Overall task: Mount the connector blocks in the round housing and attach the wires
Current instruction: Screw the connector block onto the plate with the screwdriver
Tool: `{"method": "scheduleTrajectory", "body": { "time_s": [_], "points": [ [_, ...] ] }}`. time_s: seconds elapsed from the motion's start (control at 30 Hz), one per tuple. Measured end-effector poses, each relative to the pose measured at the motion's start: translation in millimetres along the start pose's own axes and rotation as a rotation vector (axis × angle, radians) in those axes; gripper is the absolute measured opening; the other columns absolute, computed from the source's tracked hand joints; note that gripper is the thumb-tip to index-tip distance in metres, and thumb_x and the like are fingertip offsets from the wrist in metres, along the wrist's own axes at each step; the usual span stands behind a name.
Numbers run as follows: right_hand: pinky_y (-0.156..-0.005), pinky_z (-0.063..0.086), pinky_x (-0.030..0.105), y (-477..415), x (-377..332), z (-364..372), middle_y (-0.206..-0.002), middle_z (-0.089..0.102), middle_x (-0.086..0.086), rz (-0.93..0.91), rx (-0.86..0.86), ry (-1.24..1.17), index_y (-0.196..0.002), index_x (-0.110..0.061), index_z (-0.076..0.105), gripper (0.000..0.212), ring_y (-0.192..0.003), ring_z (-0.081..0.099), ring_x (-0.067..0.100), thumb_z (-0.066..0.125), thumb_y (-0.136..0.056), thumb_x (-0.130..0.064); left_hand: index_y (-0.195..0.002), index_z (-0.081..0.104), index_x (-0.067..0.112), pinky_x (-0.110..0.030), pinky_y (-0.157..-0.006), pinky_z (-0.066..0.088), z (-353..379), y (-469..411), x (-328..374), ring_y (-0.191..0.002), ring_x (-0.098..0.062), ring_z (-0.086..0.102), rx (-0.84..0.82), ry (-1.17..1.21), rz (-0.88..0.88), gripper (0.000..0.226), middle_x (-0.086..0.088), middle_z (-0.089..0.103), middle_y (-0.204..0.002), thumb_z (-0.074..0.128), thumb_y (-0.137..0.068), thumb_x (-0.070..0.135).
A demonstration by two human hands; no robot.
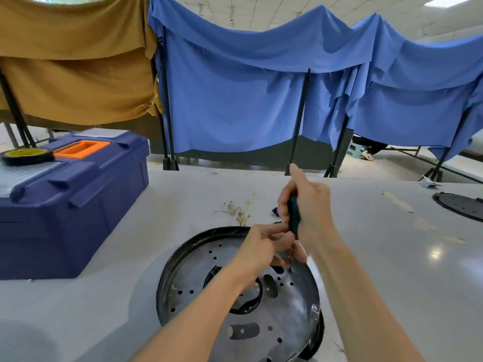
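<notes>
The housing point(193, 278), a black round pan with a pierced metal floor, lies at the near edge of the desk point(104, 257), about midway along it. Both hands work over its far side, close together.

The right hand point(311, 210) is wrapped round the dark green handle of a screwdriver point(294, 215), with the forefinger pointing up and away. The tool stands almost upright, and its thin shaft reaches down to a hole in the housing floor near the far right rim.

The left hand point(264, 244) has its fingers bunched against the screwdriver just below the handle, touching the right hand. Whether it pinches the shaft or some small part, I cannot tell.

Just beyond the housing's far rim lies a loose tangle of thin wires point(239, 211) with gold-coloured ends. A small black piece point(274, 210) shows to their right, half hidden behind the right hand.

A blue toolbox point(78, 218) with an orange handle sits at the left edge of the desk, and a roll of tape point(27, 154) rests on its lid. A second black pan point(460, 206) lies at the right edge, well apart from the work. Brown and blue cloths point(235, 100) hang on stands behind the desk.
</notes>
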State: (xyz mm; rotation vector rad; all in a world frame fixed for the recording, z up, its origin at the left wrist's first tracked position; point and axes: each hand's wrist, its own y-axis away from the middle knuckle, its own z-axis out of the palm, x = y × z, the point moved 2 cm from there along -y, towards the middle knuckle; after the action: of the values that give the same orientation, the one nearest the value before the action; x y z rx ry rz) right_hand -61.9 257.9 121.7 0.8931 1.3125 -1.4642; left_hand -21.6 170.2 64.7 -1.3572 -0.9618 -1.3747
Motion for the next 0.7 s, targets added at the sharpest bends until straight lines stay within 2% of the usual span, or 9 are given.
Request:
{"method": "scheduleTrajectory", "body": {
  "time_s": [0.07, 0.17, 0.23, 0.3, 0.4, 0.47, 0.5, 0.57, 0.7],
  "points": [
    [-0.042, 0.034, 0.025, -6.7, -6.3, -10.9, -0.038, 0.043, 0.012, 0.206, -0.309, -0.036, -0.042, -0.005, 0.047, 0.066, -0.033, 0.038, 0.021, 0.051, -0.096, -0.042, -0.099, 0.064, 0.0, -0.032, -0.071, 0.048, 0.1, 0.4, 0.0, -0.075, -0.024, 0.063, -0.035, 0.012, -0.017, 0.019, -0.007, 0.07, -0.073, 0.049, -0.1, 0.011],
    [-0.035, 0.019, 0.017, -9.6, -3.8, -14.2, -0.031, 0.03, 0.004, 0.193, -0.437, -0.061, -0.038, -0.008, 0.039, 0.063, -0.025, 0.023, 0.016, 0.053, -0.094, -0.033, -0.1, 0.068, 0.011, -0.035, -0.074, 0.047, -1.2, -0.4, -2.1, -0.079, -0.024, 0.065, -0.075, 0.01, 0.003, 0.021, -0.007, 0.071, -0.076, 0.048, -0.101, 0.014],
    [-0.035, 0.016, 0.013, -6.4, 1.2, -12.0, -0.031, 0.026, 0.002, 0.117, -0.336, -0.111, -0.037, -0.011, 0.038, 0.064, -0.025, 0.019, 0.012, 0.049, -0.098, -0.026, -0.105, 0.069, 0.016, -0.04, -0.081, 0.052, -2.2, -1.5, -5.2, -0.08, -0.02, 0.07, -0.072, 0.0, 0.02, 0.023, -0.007, 0.073, -0.081, 0.047, -0.101, 0.015],
    [-0.036, 0.017, 0.013, -1.4, 3.1, -12.4, -0.032, 0.025, 0.001, 0.032, -0.158, -0.137, -0.037, -0.013, 0.037, 0.066, -0.026, 0.018, 0.011, 0.042, -0.102, -0.021, -0.103, 0.071, 0.021, -0.036, -0.075, 0.052, -0.6, -2.9, -6.6, -0.077, -0.016, 0.071, -0.061, 0.02, 0.043, 0.022, -0.004, 0.074, -0.081, 0.05, -0.1, 0.015],
    [-0.039, 0.023, 0.017, 7.4, 5.8, -13.1, -0.034, 0.032, -0.002, -0.129, 0.228, -0.068, -0.034, -0.02, 0.039, 0.07, -0.03, 0.026, 0.013, 0.037, -0.104, -0.027, -0.099, 0.073, 0.025, -0.033, -0.065, 0.039, 4.3, -5.9, -8.0, -0.06, -0.019, 0.056, -0.057, 0.022, 0.072, 0.024, -0.002, 0.069, -0.071, 0.054, -0.098, 0.011],
    [-0.042, 0.03, 0.022, 17.4, 8.8, -7.6, -0.035, 0.038, -0.004, -0.248, 0.421, 0.042, -0.034, -0.021, 0.044, 0.072, -0.033, 0.034, 0.014, 0.032, -0.104, -0.032, -0.098, 0.075, 0.015, -0.032, -0.059, 0.033, 5.2, -6.5, -8.9, -0.056, -0.021, 0.038, -0.056, 0.032, 0.081, 0.024, -0.007, 0.06, -0.065, 0.054, -0.096, 0.004],
    [-0.042, 0.031, 0.023, 21.3, 10.7, -4.4, -0.036, 0.04, -0.004, -0.286, 0.445, 0.06, -0.035, -0.022, 0.046, 0.071, -0.034, 0.036, 0.013, 0.032, -0.103, -0.031, -0.098, 0.073, 0.006, -0.027, -0.056, 0.034, 4.5, -6.0, -8.9, -0.054, -0.018, 0.039, -0.057, 0.043, 0.085, 0.022, -0.005, 0.057, -0.062, 0.053, -0.095, 0.0],
    [-0.04, 0.031, 0.023, 21.3, 11.7, -4.7, -0.036, 0.042, -0.002, -0.253, 0.358, 0.038, -0.036, -0.02, 0.048, 0.066, -0.033, 0.036, 0.014, 0.037, -0.1, -0.027, -0.097, 0.071, 0.001, -0.023, -0.055, 0.04, 3.7, -4.3, -7.9, -0.052, -0.011, 0.05, -0.054, 0.048, 0.079, 0.019, 0.001, 0.06, -0.059, 0.052, -0.095, -0.001],
    [-0.041, 0.032, 0.024, -2.3, -9.2, -19.5, -0.041, 0.045, 0.01, 0.115, -0.163, -0.044, -0.043, -0.008, 0.051, 0.06, -0.033, 0.038, 0.021, 0.051, -0.095, -0.038, -0.106, 0.069, 0.005, -0.024, -0.066, 0.052, 3.2, -6.2, -7.5, -0.072, -0.016, 0.07, -0.021, 0.024, 0.012, 0.022, -0.007, 0.072, -0.075, 0.048, -0.101, 0.012]
  ]
}}
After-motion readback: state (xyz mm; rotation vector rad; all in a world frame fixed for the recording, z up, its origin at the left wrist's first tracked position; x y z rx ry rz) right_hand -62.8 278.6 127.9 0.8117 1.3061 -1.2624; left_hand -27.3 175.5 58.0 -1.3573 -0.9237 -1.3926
